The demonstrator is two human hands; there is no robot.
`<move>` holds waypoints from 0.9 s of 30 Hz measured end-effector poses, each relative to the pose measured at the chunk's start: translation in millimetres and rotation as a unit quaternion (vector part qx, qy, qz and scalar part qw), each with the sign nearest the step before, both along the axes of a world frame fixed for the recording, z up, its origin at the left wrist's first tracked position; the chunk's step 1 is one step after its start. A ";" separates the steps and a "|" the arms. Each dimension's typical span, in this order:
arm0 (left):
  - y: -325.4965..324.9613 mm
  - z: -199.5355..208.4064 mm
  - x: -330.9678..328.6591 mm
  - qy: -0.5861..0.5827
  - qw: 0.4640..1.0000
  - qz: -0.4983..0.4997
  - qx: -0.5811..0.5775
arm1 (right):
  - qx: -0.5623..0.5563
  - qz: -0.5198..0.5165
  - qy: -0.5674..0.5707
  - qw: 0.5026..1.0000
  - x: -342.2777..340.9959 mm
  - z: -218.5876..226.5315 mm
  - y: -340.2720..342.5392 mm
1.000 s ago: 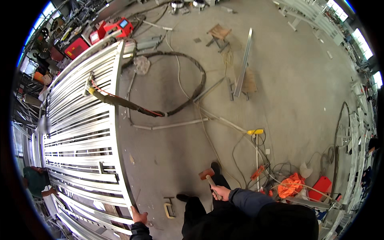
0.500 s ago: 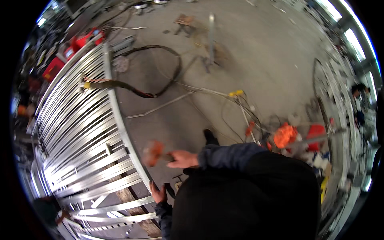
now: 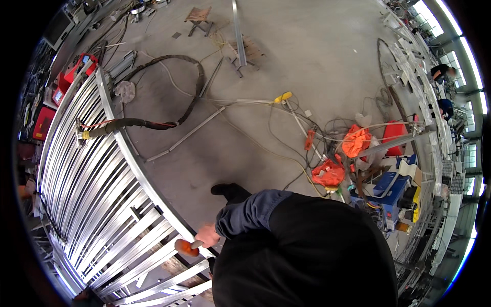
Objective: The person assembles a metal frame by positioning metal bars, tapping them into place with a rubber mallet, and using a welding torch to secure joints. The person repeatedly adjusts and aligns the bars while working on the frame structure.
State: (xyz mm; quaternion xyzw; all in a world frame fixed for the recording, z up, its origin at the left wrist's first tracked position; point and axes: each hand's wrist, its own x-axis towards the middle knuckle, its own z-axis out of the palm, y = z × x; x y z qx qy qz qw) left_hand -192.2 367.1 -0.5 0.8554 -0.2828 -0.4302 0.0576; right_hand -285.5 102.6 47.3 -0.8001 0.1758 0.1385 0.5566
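My right hand point(image 3: 208, 235) is closed around the short handle of a mallet with an orange head point(image 3: 186, 248). The mallet head is over the near end of the long side rail point(image 3: 153, 192) of a silver metal frame; I cannot tell whether it touches. Many parallel metal slats point(image 3: 97, 179) run across this frame to my left. Below the mallet, the rail end disappears behind my dark clothing. My left hand does not show.
A thick hose with a yellow-collared end point(image 3: 84, 134) lies across the frame and loops on the floor. Cables, orange-red bundles point(image 3: 356, 140) and a blue machine point(image 3: 391, 190) lie at right. Stools point(image 3: 198, 18) stand far off. A co-worker's dark sleeve point(image 3: 88, 298) shows at lower left.
My right hand has brought the mallet down and left, from above the floor onto the rail area. My left hand, earlier on the rail, has gone out of sight. The view has shifted.
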 end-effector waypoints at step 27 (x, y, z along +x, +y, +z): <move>94.1 281.3 254.5 -0.371 0.760 0.459 -0.274 | -0.098 0.282 0.090 0.950 94.2 38.3 -38.7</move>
